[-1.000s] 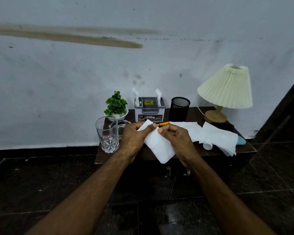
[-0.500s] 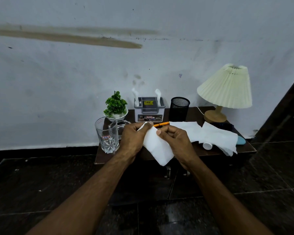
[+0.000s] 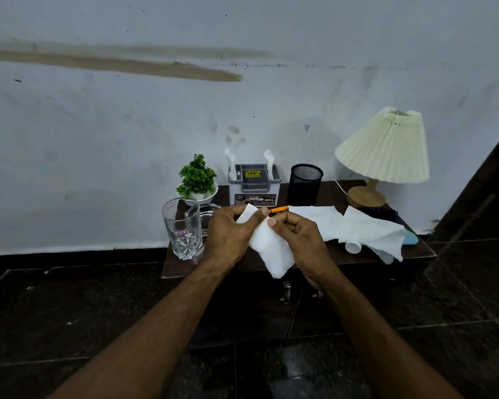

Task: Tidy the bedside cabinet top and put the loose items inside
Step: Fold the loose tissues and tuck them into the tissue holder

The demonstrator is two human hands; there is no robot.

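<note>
Your left hand (image 3: 228, 236): fingers pinching the white tissue (image 3: 271, 249).
Your right hand (image 3: 298, 240): fingers pinching the same tissue.
Worktop (image 3: 357, 254): more tissues (image 3: 366, 228).

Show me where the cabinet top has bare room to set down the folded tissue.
Bare wood shows between the mesh pen cup and the lamp base, and along the front edge below the spread tissues. The glass and plant crowd the left end.

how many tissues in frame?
3 tissues: held tissue between left hand and right hand; flat tissue on the cabinet behind them; rumpled tissue at its right end. More may hide underneath.
</note>
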